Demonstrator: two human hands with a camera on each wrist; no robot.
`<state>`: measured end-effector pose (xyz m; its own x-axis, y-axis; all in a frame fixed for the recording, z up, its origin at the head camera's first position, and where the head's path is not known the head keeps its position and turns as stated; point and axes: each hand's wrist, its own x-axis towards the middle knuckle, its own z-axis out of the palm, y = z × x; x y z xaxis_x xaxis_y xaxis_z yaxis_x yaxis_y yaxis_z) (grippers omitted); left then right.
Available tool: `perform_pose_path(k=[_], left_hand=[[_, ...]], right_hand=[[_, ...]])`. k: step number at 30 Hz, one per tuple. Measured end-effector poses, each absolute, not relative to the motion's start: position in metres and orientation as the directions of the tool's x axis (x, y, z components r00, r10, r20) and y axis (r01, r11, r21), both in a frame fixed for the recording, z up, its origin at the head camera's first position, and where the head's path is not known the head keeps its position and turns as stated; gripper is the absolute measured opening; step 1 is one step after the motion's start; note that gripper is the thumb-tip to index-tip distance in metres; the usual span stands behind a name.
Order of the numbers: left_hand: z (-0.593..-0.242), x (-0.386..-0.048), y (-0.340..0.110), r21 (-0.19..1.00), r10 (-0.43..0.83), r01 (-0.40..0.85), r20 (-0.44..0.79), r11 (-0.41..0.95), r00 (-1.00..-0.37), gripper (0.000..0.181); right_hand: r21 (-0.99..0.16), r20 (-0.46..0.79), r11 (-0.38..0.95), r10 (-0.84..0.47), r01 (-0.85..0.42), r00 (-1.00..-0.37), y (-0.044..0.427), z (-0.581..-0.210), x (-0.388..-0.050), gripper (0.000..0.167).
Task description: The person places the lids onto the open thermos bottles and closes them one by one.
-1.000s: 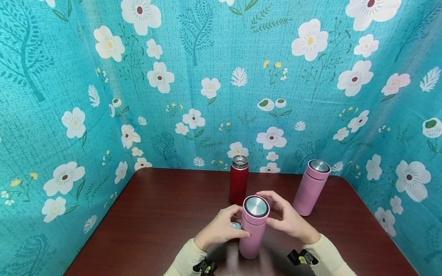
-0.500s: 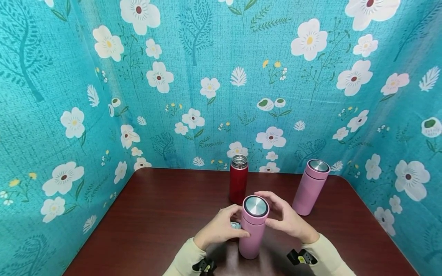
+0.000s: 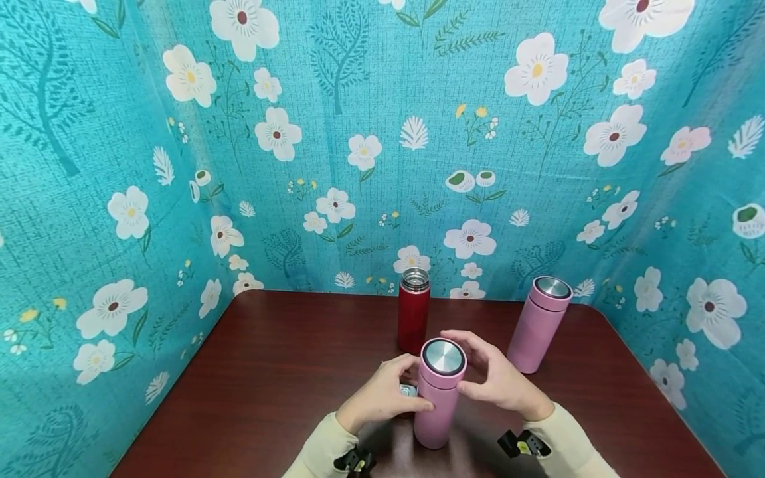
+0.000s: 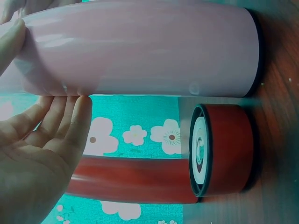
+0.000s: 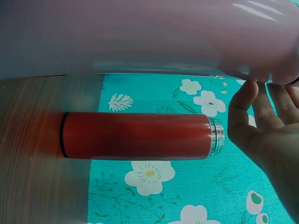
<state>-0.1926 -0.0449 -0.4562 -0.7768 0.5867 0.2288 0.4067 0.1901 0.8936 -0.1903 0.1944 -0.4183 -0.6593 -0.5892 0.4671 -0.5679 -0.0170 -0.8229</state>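
Note:
A pink bottle (image 3: 435, 415) with a silver-topped lid (image 3: 444, 357) stands upright on the table near its front. My left hand (image 3: 379, 395) grips its body from the left, thumb across the front; in the left wrist view the fingers (image 4: 60, 116) touch the bottle's side. From the right, my right hand (image 3: 502, 378) holds the upper part near the lid, thumb and fingers around it. Beside the pink bottle, partly hidden by my left hand, sits a small red cap (image 4: 229, 149), its inner side facing up.
A red bottle (image 3: 414, 318) without a lid stands behind the held one, its metal mouth showing. Another pink bottle (image 3: 538, 328), lid on, is at the back right. A blue floral cloth (image 3: 358, 199) hangs around the dark table (image 3: 269, 372).
My right thumb has shifted slightly to the left on the bottle near the lid. The bottles and my left hand look unchanged.

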Motion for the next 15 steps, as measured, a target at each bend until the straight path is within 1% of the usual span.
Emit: perform_pose_path(k=[5, 9, 15], left_hand=[[-0.449, -0.19, -0.044, 0.884, 0.58, 0.424, 0.244, 0.196, -0.777, 0.051], [-0.44, -0.186, -0.044, 0.893, 0.589, 0.413, 0.24, 0.179, -0.772, 0.05], [-0.448, -0.191, -0.045, 0.901, 0.607, 0.385, 0.194, 0.201, -0.771, 0.05]], right_hand=[[-0.836, 0.456, -0.025, -0.589, -0.549, -0.668, 0.194, -0.418, -0.191, 0.065], [-0.835, 0.451, -0.01, -0.586, -0.55, -0.674, 0.194, -0.419, -0.19, 0.064], [-0.84, 0.445, -0.033, -0.613, -0.541, -0.653, 0.194, -0.42, -0.189, 0.068]])
